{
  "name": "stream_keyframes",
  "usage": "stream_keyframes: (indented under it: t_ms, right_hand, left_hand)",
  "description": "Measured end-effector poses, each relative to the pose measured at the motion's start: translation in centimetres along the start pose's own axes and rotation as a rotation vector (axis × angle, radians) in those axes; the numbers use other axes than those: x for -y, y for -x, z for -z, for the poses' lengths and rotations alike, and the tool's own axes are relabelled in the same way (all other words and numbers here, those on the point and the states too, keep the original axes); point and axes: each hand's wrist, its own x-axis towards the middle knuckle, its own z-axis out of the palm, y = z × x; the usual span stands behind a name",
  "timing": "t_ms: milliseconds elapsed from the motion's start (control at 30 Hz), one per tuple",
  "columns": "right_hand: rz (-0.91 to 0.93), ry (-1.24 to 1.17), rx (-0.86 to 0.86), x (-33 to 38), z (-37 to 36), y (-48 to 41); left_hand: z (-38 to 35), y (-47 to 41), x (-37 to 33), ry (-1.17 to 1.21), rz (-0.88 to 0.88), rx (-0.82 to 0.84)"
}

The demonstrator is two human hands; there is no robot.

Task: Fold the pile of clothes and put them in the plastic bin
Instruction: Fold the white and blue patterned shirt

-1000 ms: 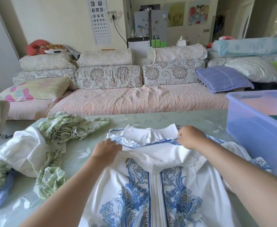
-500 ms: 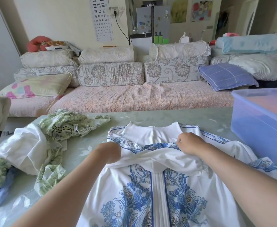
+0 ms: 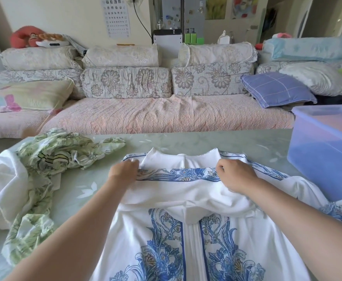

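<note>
Jacket (image 3: 192, 236) on the table (image 3: 237, 142), clothes pile (image 3: 30, 179) left, bin (image 3: 324, 151) right, sofa (image 3: 145, 116) behind

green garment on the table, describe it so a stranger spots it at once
Start at the table, then look left of the blue-patterned jacket. The green garment lies crumpled there, leaf-printed, unlike the plain white cloth beside it.

The left forearm (image 3: 68, 230), at the lower left of the frame, and the right forearm (image 3: 307, 216), at the lower right, show bare to the wrist. Left grip (image 3: 123, 173) and right grip (image 3: 237, 175) are bare too.
</note>
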Motion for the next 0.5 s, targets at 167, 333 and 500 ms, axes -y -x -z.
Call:
stream_keyframes:
  t_ms: [167,333,500]
  right_hand:
    - [0.022,-0.008,-0.204,-0.8,-0.8,-1.4]
    - [0.181,0.095,-0.350,-0.4,-2.3,-1.8]
    - [0.375,-0.082,-0.084,2.3,-1.5,-0.3]
  left_hand:
    - [-0.3,-0.6,0.9,0.240,0.251,-0.207]
    - [-0.3,0.0,0.6,0.192,0.120,-0.249]
    - [-0.9,2.4,-0.9,0.223,-0.105,0.071]
